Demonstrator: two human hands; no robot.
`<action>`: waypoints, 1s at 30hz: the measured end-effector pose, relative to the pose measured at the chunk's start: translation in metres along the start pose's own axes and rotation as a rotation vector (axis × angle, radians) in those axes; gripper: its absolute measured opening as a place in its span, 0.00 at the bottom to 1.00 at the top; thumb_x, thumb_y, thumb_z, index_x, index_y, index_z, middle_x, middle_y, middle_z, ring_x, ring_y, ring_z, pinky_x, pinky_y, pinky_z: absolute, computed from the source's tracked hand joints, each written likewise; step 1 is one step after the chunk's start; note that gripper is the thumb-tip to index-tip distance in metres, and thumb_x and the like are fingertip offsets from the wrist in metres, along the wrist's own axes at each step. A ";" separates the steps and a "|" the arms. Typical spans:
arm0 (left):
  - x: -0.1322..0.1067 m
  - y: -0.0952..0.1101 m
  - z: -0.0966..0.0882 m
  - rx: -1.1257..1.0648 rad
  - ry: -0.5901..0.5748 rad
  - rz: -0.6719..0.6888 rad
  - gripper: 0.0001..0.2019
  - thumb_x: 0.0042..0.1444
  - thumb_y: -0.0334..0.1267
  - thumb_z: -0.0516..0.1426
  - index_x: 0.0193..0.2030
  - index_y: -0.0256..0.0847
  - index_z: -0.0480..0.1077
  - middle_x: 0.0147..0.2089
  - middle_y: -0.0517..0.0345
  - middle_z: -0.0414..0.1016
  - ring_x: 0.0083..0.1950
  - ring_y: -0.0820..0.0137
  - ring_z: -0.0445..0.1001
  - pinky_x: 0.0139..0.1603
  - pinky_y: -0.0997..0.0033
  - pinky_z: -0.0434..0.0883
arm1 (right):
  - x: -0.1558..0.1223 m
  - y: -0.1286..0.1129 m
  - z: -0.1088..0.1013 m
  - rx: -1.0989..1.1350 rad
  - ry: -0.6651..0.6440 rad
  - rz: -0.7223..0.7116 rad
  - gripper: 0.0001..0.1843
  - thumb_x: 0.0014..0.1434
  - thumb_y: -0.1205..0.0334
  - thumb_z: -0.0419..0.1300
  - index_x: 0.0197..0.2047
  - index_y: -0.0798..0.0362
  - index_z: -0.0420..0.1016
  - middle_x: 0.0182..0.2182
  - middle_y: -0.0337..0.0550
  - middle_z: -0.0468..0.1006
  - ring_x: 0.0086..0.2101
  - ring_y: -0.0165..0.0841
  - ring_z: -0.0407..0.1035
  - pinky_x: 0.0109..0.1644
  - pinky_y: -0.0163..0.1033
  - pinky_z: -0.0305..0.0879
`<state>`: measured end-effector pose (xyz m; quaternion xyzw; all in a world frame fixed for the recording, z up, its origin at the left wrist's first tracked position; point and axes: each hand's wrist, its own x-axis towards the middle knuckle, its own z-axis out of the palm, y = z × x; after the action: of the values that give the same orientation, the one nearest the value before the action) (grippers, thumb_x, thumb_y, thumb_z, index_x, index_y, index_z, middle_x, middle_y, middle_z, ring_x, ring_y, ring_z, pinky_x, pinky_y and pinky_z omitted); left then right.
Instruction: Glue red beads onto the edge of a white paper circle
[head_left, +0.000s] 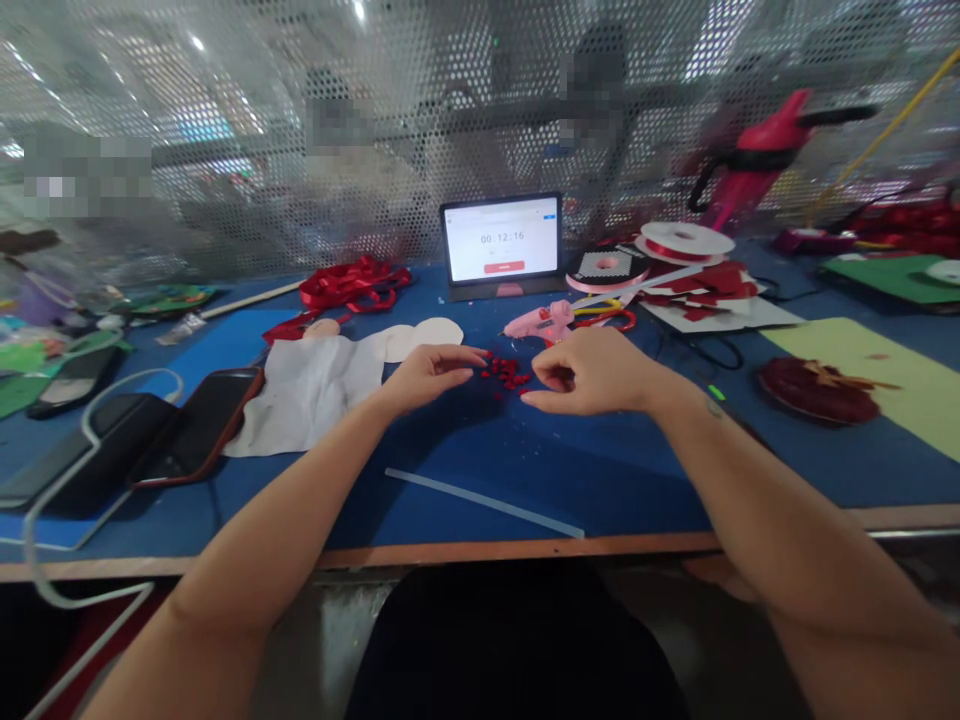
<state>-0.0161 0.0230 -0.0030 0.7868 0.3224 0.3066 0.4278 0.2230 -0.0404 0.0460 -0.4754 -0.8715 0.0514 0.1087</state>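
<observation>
In front of the tablet, small red pieces are gathered in a loose pile on the blue table. The two hands are kept apart, one at each side of the line that runs forward from the tablet. The left hand is placed at the pile's edge, with its thumb separated from its fingers. The right hand is held curled near the pile; whether a piece is gripped in it cannot be told. Between the right hand and the tablet, a pink glue gun is seen. A translucent stick is laid farther forward from the tablet, and a white cloth is spread to the tablet's left.
</observation>
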 end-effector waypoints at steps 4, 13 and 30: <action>0.000 0.001 0.000 0.135 0.108 0.042 0.13 0.52 0.39 0.58 0.44 0.38 0.75 0.41 0.52 0.78 0.41 0.69 0.74 0.43 0.68 0.70 | 0.003 0.006 0.007 -0.059 0.083 0.037 0.13 0.52 0.61 0.54 0.19 0.53 0.57 0.17 0.36 0.65 0.20 0.25 0.53 0.27 0.36 0.43; 0.002 -0.003 -0.004 0.357 0.264 0.037 0.15 0.50 0.33 0.56 0.46 0.39 0.73 0.44 0.53 0.78 0.43 0.70 0.74 0.44 0.71 0.70 | 0.005 0.010 0.010 0.066 0.146 0.019 0.05 0.49 0.64 0.55 0.23 0.53 0.65 0.21 0.37 0.69 0.22 0.26 0.58 0.29 0.35 0.49; 0.010 -0.003 -0.005 1.256 -0.077 0.003 0.14 0.61 0.35 0.49 0.40 0.35 0.76 0.41 0.49 0.77 0.48 0.62 0.72 0.49 0.68 0.66 | -0.004 0.061 -0.010 -0.015 -0.436 0.338 0.29 0.57 0.38 0.48 0.20 0.53 0.70 0.20 0.44 0.75 0.23 0.32 0.68 0.33 0.39 0.57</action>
<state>-0.0144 0.0336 -0.0012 0.8990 0.4241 0.0307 -0.1051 0.2779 -0.0110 0.0436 -0.5925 -0.7831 0.1634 -0.0951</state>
